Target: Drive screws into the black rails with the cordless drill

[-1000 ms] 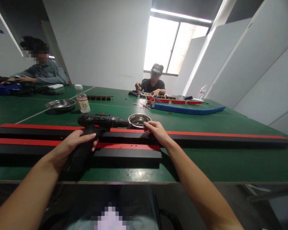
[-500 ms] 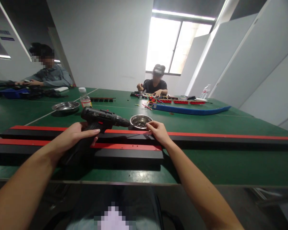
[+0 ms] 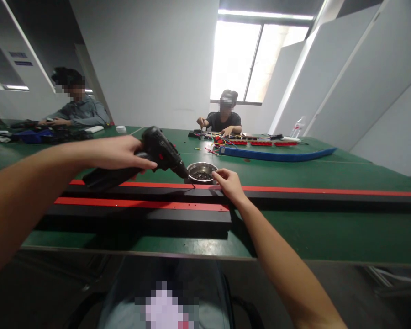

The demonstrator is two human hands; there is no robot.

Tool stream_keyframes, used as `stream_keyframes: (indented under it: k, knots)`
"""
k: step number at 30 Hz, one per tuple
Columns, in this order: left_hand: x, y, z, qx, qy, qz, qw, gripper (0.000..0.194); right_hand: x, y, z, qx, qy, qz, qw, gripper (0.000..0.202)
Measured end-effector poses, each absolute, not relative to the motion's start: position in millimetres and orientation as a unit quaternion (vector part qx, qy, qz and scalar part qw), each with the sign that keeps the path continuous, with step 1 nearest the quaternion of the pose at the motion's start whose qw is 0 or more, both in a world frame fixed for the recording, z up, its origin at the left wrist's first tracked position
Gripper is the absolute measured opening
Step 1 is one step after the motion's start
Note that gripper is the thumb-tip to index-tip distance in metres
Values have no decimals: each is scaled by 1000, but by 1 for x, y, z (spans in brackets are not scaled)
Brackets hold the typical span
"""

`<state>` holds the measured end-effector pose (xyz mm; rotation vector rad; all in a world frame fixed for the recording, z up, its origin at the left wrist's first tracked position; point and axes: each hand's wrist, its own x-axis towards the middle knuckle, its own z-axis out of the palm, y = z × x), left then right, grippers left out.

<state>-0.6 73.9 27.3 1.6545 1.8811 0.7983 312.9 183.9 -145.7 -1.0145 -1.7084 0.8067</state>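
My left hand (image 3: 126, 153) grips a black power drill (image 3: 162, 153), raised and tilted so its bit points down at the red top of the rear long black bar (image 3: 294, 192). Just behind that bar, a round metal bowl (image 3: 202, 166) holds many small dark pieces. The fingers of my right hand (image 3: 228, 182) are pinched together at the bowl's right edge; whatever they hold is too small to make out. Nearer to me lies a second, shorter black bar with a red strip (image 3: 178, 205), parallel to the first.
A long blue strip (image 3: 274, 154) and wired red parts (image 3: 260, 143) lie across the green table (image 3: 311, 173). One person (image 3: 226, 119) works opposite, another (image 3: 85, 109) at the far left beside a blue tray (image 3: 37, 135). A plastic bottle (image 3: 298, 127) stands at the back right.
My left hand has lifted the drill and tipped its front downward toward the rear bar. My right hand stays near the bowl. The view has shifted slightly.
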Motion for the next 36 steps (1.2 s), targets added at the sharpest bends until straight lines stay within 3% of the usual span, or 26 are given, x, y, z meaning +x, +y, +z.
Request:
stream_keyframes:
  k: [3,7,12,28,36]
  knots:
    - [34,92,54,732,677,55,56,42,317,188,-147,-434,-697,304,484,40]
    - [81,99,59,741,659,62,-111,45,323,195,-152,-452,-689,274,495,44]
    - [100,99,49,729,666,100,-121,40,323,201,-159,-463,-693,260,487,42]
    - [106,98,49,744,633,37,-211,36,315,195,-159,-464,-701,268,471,37]
    - [115,86,52,743,626,-7,-238,33,336,188,-120,-406,-645,389,517,43]
